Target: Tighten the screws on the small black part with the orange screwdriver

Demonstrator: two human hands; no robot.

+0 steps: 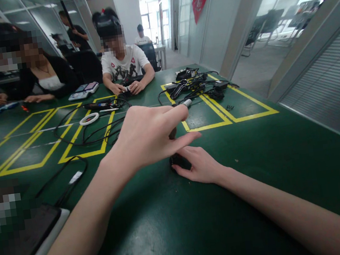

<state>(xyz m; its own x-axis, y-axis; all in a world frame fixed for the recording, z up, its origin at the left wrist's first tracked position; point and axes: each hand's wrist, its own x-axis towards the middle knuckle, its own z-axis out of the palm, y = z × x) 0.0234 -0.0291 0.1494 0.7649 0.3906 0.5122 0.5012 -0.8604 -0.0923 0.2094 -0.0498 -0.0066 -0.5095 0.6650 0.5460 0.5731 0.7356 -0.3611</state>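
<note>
My left hand (148,132) is raised over the green table, its back toward me and its fingers curled. A short grey rounded end (187,102) shows just past its upper finger; whether the hand holds that piece I cannot tell. Something dark is partly visible between finger and thumb, mostly hidden by the hand. Lower and to the right, my right hand (201,164) is closed around a small black object (180,161) close to the tabletop. The left hand hides part of that object, so its kind is unclear. The left thumb overlaps the right fingers in view.
A pile of black cables and adapters (195,84) lies beyond my hands on the green table (271,164). Yellow tape (207,126) marks rectangles. Left are a white ring (89,119), looped cable and a dark, white-edged device (37,241). Two people wearing headsets sit opposite.
</note>
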